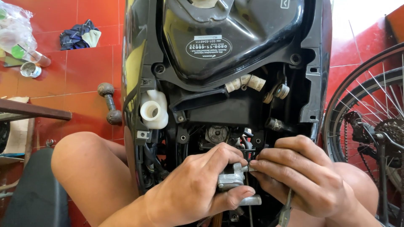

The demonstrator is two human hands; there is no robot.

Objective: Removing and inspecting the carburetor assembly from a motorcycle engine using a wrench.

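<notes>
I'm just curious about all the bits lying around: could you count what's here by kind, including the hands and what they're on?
Hands: 2, left hand and right hand, both on the small metal part
Metal parts held: 1
White plastic reservoirs: 1
Dumbbells on the floor: 1
Bicycle wheels: 1
Crumpled cloths: 1
Total: 7

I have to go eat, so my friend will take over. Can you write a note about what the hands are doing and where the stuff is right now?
Left hand: gripping a small silver metal part low in the scooter's open engine bay.
Right hand: fingertips pinched at that part's top edge, on a thin black piece too small to make out; a slim tool hangs below it.
Done: the bay is exposed, the metal part in hand.
Left: whether the part is mounted or loose cannot be told.
Nearby: white plastic reservoir on the left, dumbbell on the red floor, bicycle wheel on the right.
</notes>
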